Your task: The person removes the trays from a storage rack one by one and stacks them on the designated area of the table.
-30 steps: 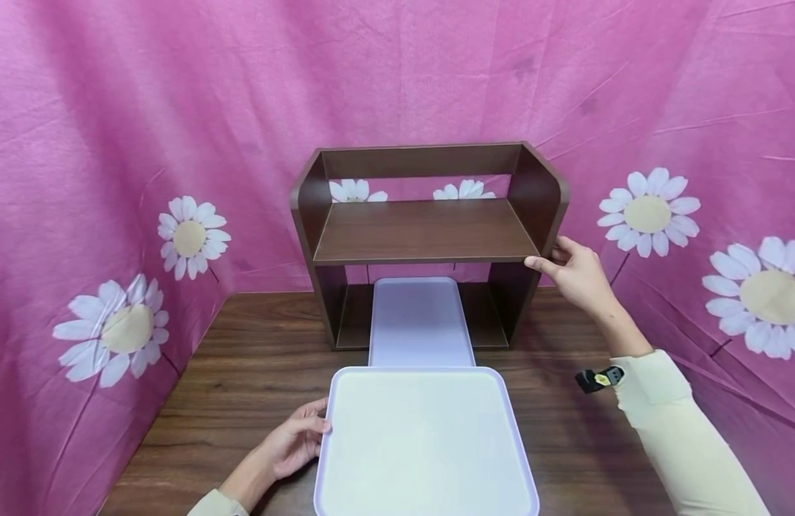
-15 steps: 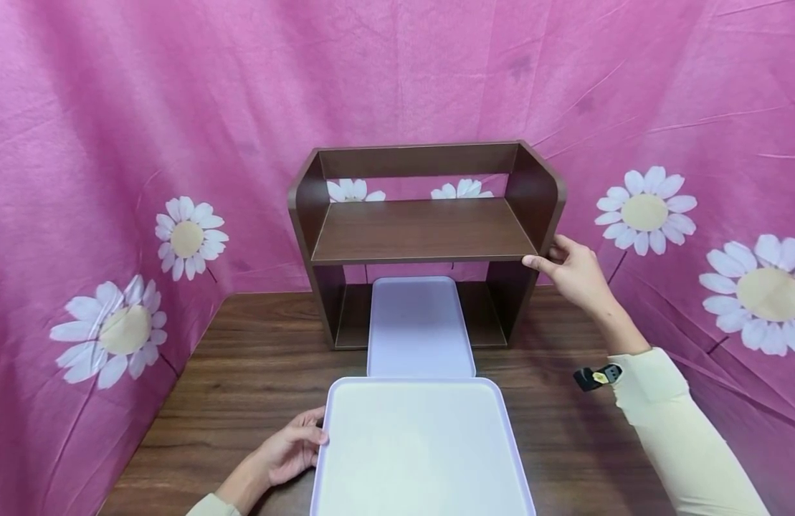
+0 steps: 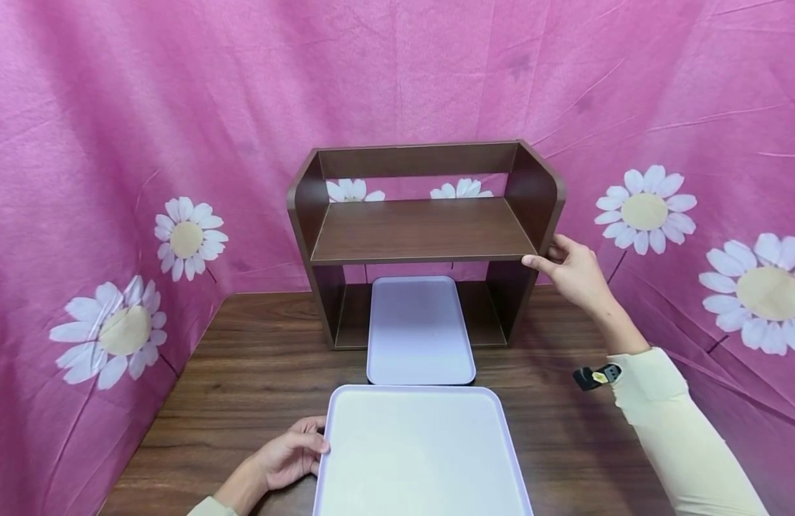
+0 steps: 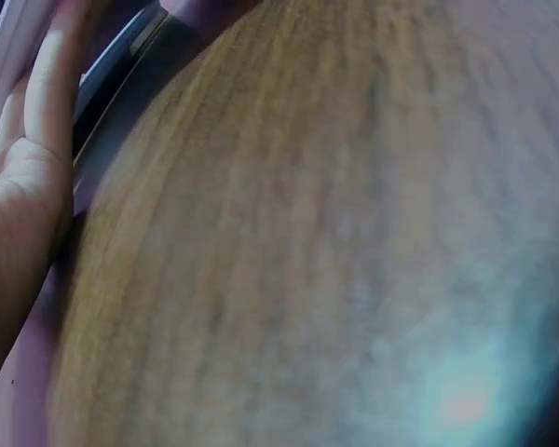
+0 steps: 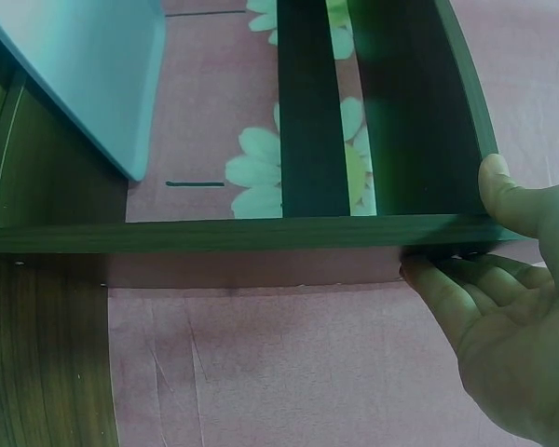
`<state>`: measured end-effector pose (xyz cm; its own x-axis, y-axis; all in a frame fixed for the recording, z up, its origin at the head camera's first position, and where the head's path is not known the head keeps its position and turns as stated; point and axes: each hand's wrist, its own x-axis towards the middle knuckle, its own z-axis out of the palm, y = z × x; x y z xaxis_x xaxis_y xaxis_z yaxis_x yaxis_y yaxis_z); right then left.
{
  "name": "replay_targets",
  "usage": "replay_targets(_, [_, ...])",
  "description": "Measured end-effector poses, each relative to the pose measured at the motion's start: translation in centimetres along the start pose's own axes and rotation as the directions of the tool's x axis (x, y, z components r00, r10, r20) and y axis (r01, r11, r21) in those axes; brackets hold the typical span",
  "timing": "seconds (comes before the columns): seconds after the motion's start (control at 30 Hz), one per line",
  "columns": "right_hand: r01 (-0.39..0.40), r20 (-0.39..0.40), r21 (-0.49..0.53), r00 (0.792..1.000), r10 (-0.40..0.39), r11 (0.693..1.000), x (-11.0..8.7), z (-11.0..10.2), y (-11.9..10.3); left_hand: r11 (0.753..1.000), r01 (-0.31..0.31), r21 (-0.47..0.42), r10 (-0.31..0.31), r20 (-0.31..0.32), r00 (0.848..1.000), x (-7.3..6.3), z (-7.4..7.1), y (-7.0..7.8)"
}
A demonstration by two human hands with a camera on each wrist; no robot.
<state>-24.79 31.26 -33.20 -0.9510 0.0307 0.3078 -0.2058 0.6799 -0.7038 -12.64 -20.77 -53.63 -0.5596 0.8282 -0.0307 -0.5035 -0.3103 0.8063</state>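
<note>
In the head view my left hand (image 3: 286, 456) holds a large white tray with a lavender rim (image 3: 423, 455) by its left edge, thumb on the rim. The left wrist view shows only part of that hand (image 4: 23, 191) beside the rim; its fingertips are cut off. At the right, my right hand (image 3: 573, 276) grips the right side panel of a dark brown two-level shelf (image 3: 423, 229). Thumb in front, fingers behind, that hand (image 5: 531, 317) shows in the right wrist view. A smaller lavender tray (image 3: 419, 330) extends from the shelf's lower compartment toward the large tray.
The shelf stands at the back of a wood-grain table (image 3: 255, 358). A pink curtain with white daisies (image 3: 242, 107) hangs behind and at both sides. A black band (image 3: 597, 377) hangs at the right sleeve's cuff.
My left hand and the large tray have moved toward the front, so the smaller tray's near edge now shows. My right hand keeps its grip on the shelf.
</note>
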Motion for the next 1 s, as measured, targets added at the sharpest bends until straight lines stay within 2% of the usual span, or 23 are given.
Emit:
replay_targets(0.3, [-0.002, -0.004, -0.007, 1.000, 0.002, 1.000, -0.1, 0.1, 0.1, 0.998, 0.064, 0.014, -0.064, -0.026, 0.998, 0.1, 0.1, -0.2])
replay_targets(0.37, [-0.001, -0.005, -0.009, 1.000, 0.001, 1.000, -0.1, 0.1, 0.1, 0.995, 0.091, 0.033, -0.089, -0.054, 0.995, 0.1, 0.2, -0.1])
replay_targets(0.47, [-0.005, -0.005, -0.006, 1.000, 0.005, 1.000, -0.1, 0.1, 0.1, 0.984, 0.144, 0.101, -0.130, -0.136, 0.982, 0.1, 0.4, 0.1])
replay_targets(0.57, [-0.013, -0.008, -0.006, 1.000, 0.013, 1.000, -0.1, 0.1, 0.2, 0.959, 0.196, 0.204, -0.145, -0.241, 0.960, 0.1, 0.7, 0.6])
replay_targets(0.7, [-0.010, -0.012, -0.005, 1.000, 0.010, 1.000, 0.0, 0.1, 0.2, 0.913, 0.248, 0.323, -0.125, -0.359, 0.925, 0.3, 1.4, 1.3])
replay_targets(0.9, [-0.009, -0.017, -0.011, 1.000, 0.009, 1.000, 0.0, 0.2, 0.2, 0.847, 0.309, 0.432, -0.064, -0.495, 0.867, 0.8, 3.0, 2.2])
replay_targets(1.0, [-0.005, -0.020, -0.016, 1.000, 0.005, 1.000, 0.1, 0.2, 0.3, 0.800, 0.331, 0.501, -0.007, -0.543, 0.840, 1.0, 3.6, 2.4])
